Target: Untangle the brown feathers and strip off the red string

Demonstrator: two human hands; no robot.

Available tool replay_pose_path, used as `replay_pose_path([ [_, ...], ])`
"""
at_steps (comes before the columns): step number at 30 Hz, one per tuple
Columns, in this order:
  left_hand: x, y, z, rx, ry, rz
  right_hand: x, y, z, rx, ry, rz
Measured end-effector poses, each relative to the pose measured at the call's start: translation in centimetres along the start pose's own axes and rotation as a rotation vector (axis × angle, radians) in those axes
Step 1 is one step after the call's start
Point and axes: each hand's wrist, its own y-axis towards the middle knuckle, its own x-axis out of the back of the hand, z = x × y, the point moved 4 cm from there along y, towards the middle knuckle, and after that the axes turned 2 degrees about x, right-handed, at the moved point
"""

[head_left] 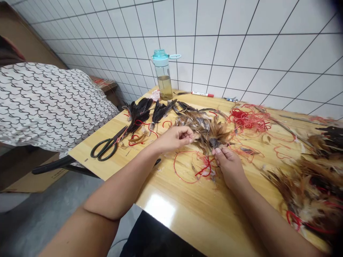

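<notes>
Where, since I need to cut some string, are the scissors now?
In the head view, the black scissors lie near the left edge of the table, below the black feathers and left of the left hand.

Both forearms point(139, 178) extend forward, left fingers point(187, 132) curled, right fingers point(220, 155) pinched together.

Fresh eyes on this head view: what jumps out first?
The turquoise-lidded bottle, upright at the back of the table near the white tiled wall. Then the red cord tangle, right of the brown feathers by the right hand. Black-handled scissors lie toward the table's left edge.
</notes>
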Motion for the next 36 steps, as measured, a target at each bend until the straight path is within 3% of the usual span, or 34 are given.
replay_pose_path([
  [10,-4.1,-0.1,0.8,0.12,-0.373,0.006,-0.5,0.1,0.0,0.066,-0.156,-0.011],
  [15,-5.1,-0.1,1.3,0.136,-0.371,-0.031,-1.0,0.0,-0.1,0.122,-0.208,0.051],
  [21,-5.2,0.1,1.8,0.11,-0.125,-0.071,-1.3,0.1,-0.4,0.128,-0.237,0.133],
  [25,-5.4,0.0,1.6,0.041,-0.073,-0.072,-1.5,0.1,0.2,0.178,-0.28,0.162],
  [28,-4.8,0.1,1.6,0.026,-0.094,-0.092,-1.5,0.0,0.5,0.181,-0.273,0.149],
  [30,-3.4,0.3,1.7,-0.011,-0.062,-0.199,-1.2,-0.1,0.5,0.149,-0.235,0.127],
  [33,-1.0,0.3,1.5,-0.123,0.161,-0.394,-0.7,0.1,0.2,0.085,-0.127,0.074],
  [36,-0.3,0.4,1.3,-0.247,0.482,-0.413,-0.3,0.3,-0.1,0.036,-0.034,0.055],
])
